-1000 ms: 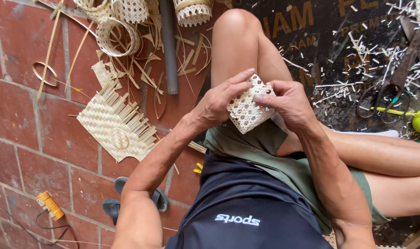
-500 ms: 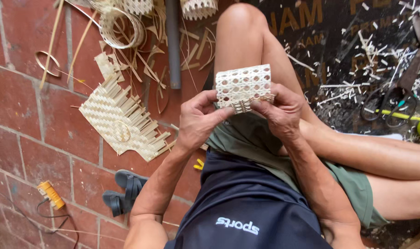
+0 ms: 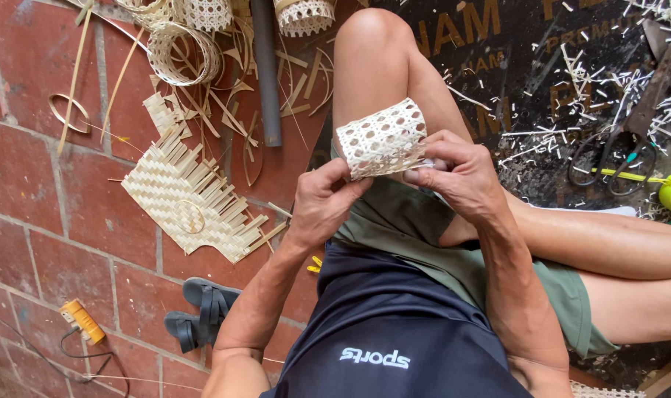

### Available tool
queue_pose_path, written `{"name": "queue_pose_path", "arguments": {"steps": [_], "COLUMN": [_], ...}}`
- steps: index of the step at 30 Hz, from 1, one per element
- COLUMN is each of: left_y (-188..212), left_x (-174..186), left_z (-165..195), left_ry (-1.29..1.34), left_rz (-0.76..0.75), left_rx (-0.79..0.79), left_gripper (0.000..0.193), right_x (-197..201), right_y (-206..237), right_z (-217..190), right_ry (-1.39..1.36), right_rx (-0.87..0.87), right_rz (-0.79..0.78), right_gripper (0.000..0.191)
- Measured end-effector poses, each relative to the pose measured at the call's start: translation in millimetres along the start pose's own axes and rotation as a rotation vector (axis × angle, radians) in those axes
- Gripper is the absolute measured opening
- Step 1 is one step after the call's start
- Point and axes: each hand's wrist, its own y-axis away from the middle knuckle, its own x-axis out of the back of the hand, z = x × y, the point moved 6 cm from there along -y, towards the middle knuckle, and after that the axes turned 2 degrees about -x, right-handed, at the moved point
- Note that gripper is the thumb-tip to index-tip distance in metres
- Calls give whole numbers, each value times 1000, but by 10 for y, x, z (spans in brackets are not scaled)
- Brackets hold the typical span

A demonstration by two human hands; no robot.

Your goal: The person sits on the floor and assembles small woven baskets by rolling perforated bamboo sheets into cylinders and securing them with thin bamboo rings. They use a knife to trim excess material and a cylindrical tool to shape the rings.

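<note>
**Woven band turned and lifted against the thigh**

Since half a second ago the woven cane band [image 3: 382, 138] has tilted: its left end now sits lower and its right end higher, and both hands have shifted to its lower edge. The band is a curved strip of open hexagonal weave, pale cream, held just above the person's raised thigh and in front of the knee [image 3: 372, 33].

The left hand [image 3: 322, 203] pinches the band's lower left corner between thumb and fingertips. The right hand [image 3: 457, 177] is closed on the lower right edge, fingers curled under it and thumb on top.

On the brick floor to the left lies a flat woven mat [image 3: 192, 199] with loose strip ends, and near it a grey pipe [image 3: 265, 70] and scattered cane strips. A dark sandal [image 3: 199, 317] lies near the left elbow. Scissors [image 3: 619, 151] lie on the dark sheet to the right, among pale shavings.
</note>
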Motion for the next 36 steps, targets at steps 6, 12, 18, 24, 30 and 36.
{"name": "queue_pose_path", "arguments": {"steps": [6, 12, 18, 24, 30, 36], "left_y": [-187, -243, -348, -1017, -1961, -2287], "left_x": [37, -10, -94, -629, -1753, -2154], "left_z": [277, 5, -142, -180, -516, -776], "left_ry": [-112, 38, 223, 353, 395, 329], "left_rz": [-36, 120, 120, -102, -175, -148], "left_rx": [-157, -39, -34, -33, 79, 245], "left_gripper": [19, 16, 12, 19, 21, 37], "right_x": [-197, -246, -117, 675, 1597, 1943], "right_y": [-152, -190, -160, -71, -20, -46], "right_z": [330, 614, 423, 182, 344, 621], "right_ry": [-536, -649, -626, -412, -452, -506], "right_rx": [-45, -17, 168, 199, 252, 307], "right_rz": [32, 71, 99, 371, 669, 742], "right_gripper": [19, 15, 10, 11, 6, 7]}}
